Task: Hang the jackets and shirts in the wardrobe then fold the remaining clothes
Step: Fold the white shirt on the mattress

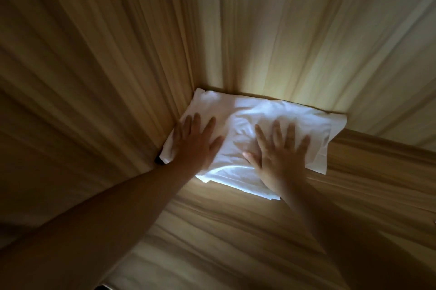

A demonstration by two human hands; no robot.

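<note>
Pressing flat with left grip (193, 145) and right grip (280, 157), fingers (276, 130) straight and spread, clasping nothing. Beneath both palms: folded white garment (240, 110) on wooden shelf (212, 230), pushed against side wall (94, 77) just left of left grip, back panel (306, 30) just beyond both grips.

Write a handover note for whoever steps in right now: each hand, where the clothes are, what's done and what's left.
Left hand: open, flat on the left part of the folded white garment.
Right hand: open, fingers spread, pressing the garment's middle.
Garment: folded, lying on the wooden shelf, tucked into its back left corner.
Done: this piece is folded and placed.
Left: lift both hands off. No other clothes are in view, so check what remains to hang or fold.
</note>
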